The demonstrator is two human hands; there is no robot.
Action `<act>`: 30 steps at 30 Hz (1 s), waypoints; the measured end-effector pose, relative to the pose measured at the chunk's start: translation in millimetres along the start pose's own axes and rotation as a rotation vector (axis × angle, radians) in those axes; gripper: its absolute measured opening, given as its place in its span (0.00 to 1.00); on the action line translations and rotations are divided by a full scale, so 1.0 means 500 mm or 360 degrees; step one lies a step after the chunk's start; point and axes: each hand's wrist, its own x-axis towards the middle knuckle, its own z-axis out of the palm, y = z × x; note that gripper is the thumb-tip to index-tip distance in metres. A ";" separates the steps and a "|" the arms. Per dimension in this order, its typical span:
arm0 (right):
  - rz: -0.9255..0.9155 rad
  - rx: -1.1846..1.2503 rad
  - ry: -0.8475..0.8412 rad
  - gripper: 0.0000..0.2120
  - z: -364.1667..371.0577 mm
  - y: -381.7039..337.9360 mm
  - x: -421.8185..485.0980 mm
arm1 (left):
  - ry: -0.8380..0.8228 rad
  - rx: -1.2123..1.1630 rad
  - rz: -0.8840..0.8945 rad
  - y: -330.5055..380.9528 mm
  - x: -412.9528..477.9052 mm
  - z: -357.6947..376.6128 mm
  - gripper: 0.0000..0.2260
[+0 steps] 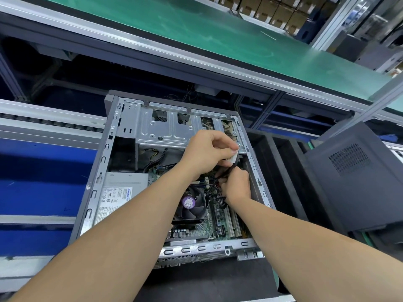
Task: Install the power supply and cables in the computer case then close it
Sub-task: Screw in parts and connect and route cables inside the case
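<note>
An open grey computer case [99,171] lies on its side in front of me. The silver power supply [117,192] with a white label sits in its left side. A motherboard with a black fan [192,205] fills the lower middle. My left hand [207,151] pinches a white connector [233,159] near the case's right wall, below the metal drive cage [165,127]. Just below it, my right hand [236,186] grips a bundle of black cables [226,171]. The cable ends and the socket are hidden by my fingers.
A dark grey side panel [349,175] with a vent grid leans at the right. Black foam trays [281,162] stand between it and the case. A green conveyor belt [218,25] runs behind, a blue surface [43,175] lies left, and cartons are stacked far back.
</note>
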 end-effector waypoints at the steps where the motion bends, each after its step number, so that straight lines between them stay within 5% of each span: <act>1: 0.0002 0.0008 0.0000 0.08 0.000 0.000 0.002 | 0.0000 -0.0003 0.0000 0.000 0.000 0.000 0.06; 22: -0.0018 0.0012 -0.0016 0.07 -0.005 -0.005 -0.010 | -0.0040 0.0058 0.0010 -0.006 -0.005 0.003 0.07; 30: 0.0116 0.0444 -0.0051 0.09 0.026 0.016 0.012 | -0.0106 0.0029 0.0005 0.002 -0.013 0.007 0.08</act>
